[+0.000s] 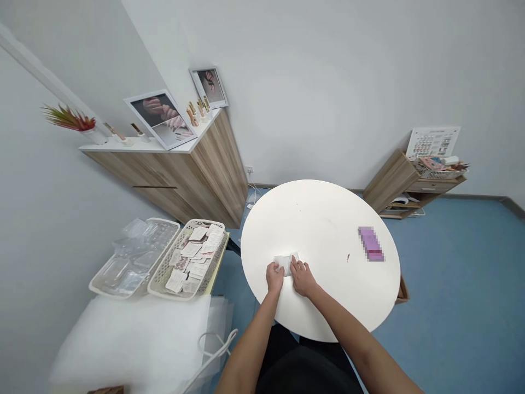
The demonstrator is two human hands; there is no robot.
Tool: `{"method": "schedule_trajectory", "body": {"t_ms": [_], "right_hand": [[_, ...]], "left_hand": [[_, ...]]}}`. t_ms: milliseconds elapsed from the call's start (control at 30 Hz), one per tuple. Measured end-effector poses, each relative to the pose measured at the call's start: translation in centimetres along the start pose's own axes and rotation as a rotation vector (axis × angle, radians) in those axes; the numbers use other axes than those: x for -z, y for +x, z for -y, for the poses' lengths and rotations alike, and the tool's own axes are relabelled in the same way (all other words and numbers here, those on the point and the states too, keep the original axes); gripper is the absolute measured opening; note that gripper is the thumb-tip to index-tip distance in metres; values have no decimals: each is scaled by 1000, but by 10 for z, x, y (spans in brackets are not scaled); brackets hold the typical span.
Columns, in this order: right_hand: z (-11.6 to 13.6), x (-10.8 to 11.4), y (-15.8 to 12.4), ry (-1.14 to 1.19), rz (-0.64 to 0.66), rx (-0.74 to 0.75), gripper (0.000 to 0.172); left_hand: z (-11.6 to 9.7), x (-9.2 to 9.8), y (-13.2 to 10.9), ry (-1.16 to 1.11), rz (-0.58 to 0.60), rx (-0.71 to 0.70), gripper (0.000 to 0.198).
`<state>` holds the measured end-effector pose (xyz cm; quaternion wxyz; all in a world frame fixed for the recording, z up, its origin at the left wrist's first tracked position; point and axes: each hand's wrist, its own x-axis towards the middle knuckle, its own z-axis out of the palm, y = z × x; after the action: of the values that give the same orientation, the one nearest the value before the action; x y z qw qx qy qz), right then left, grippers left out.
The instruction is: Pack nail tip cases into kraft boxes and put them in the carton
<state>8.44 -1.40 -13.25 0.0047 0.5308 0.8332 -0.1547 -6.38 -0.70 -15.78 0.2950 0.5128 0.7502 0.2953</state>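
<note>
A small, flat packet in thin white wrapping lies on the round white table, near its front left side. My left hand grips the packet's left edge, with the thumb on top and the fingers curled. On the opposite edge, my right hand holds the wrapping with bent fingers. Whatever is inside the packet is hidden. A pixelated purple object rests apart from both hands on the table's right side.
Left of the table stand a basket of printed cards and a basket of clear plastic packaging. White translucent sheets lie before them, beside a white cable. A wooden cabinet stands behind, a low shelf at back right.
</note>
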Motion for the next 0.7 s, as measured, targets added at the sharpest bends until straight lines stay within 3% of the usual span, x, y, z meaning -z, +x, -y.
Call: {"method": "schedule_trajectory", "body": {"t_ms": [200,433,567,700], "right_hand": [[-5,3,-4,14,5,42,72],[-17,4,-9,138,-40,170,68],[-30,-7,-19,239,-163,202,70],[-40,-13,-21,200,-201,155,65]], "left_hand": [[-21,-5,-15,-63,96,-305,28],[-14,-8,-31,121,291,-542,67],[-8,-19,-44,378,269,-650,85],[-3,-22,-38,535,216,-707,82]]}}
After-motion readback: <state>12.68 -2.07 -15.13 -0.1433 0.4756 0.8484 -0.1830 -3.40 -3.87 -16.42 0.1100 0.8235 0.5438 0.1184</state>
